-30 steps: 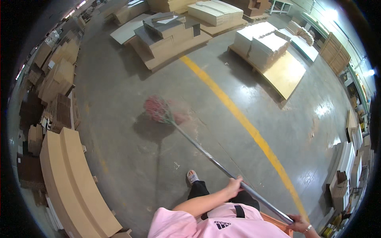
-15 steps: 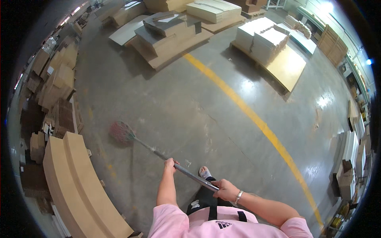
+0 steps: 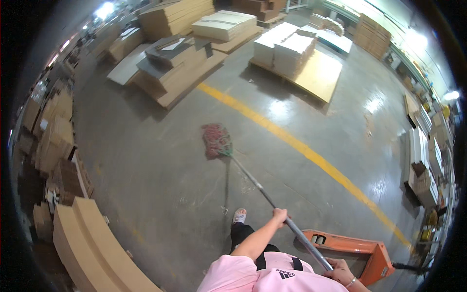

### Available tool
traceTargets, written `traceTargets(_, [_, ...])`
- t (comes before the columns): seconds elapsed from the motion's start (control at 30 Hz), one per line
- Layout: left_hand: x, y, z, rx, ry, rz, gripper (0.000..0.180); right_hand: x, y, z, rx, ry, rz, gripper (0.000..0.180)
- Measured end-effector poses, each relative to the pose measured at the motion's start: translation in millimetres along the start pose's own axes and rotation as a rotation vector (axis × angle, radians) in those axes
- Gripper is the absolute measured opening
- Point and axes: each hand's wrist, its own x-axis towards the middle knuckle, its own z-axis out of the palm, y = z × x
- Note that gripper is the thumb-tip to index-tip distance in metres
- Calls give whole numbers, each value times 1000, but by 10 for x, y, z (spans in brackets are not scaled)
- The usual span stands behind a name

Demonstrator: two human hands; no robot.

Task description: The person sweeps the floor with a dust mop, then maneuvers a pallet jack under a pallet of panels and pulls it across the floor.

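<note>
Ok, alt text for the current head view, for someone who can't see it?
The person's left hand and right hand grip a pole whose red mop head is out ahead, left of a yellow line. An orange pallet jack is at lower right; stacks lie beyond.

The mop head (image 3: 217,139) is left of the floor line (image 3: 311,155).

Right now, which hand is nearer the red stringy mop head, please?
Left: the left hand grips the grey metal pole partway from the mop head; the right hand holds it farther back.
</note>
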Motion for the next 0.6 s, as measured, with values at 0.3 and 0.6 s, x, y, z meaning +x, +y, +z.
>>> traceTargets(0.3, [-354, 790, 778, 187, -152, 64, 15, 30, -241, 238, 338, 315, 69, 45])
traceTargets(0.6, [1371, 3535, -71, -49, -190, 292, 37, 2628, -2067, 272, 378, 140, 74, 52])
